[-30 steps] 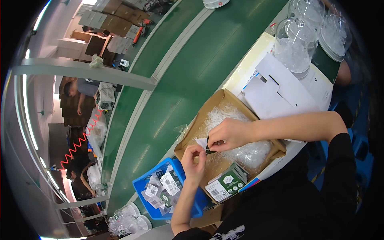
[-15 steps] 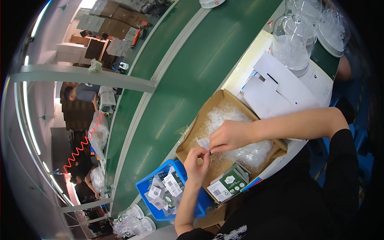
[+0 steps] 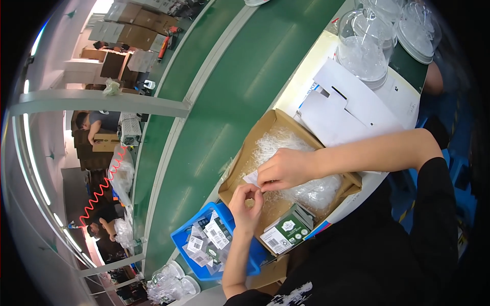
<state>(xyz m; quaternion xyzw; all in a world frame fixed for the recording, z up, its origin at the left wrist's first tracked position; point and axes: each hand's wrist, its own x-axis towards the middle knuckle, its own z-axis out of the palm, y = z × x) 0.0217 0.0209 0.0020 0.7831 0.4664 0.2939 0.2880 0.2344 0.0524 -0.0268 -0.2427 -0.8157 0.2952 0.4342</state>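
Note:
My left hand (image 3: 247, 208) and my right hand (image 3: 287, 168) meet fingertip to fingertip over a shallow cardboard tray (image 3: 236, 173). Both are closed in a pinch. A small white card (image 3: 251, 177) sticks out beside the right fingertips. What the left fingers grip is too small and covered to make out. Beneath and beside the right hand lies a tangled heap of clear, thin plastic strands (image 3: 273, 145). At the tray's near end sits a stack of green-and-white printed cards (image 3: 287, 229).
A blue bin (image 3: 178, 238) of printed cards stands left of the tray. White cardboard sheets (image 3: 352, 104) and clear domed containers (image 3: 362, 48) lie to the right. A green conveyor (image 3: 219, 117) runs beyond; more clear containers (image 3: 173, 283) are at lower left. Co-workers (image 3: 102, 122) work across it.
The view has shifted slightly. My hands stay together, and a dark bit earlier visible between the fingertips no longer shows. A co-worker across the conveyor now has a brown box in front of them.

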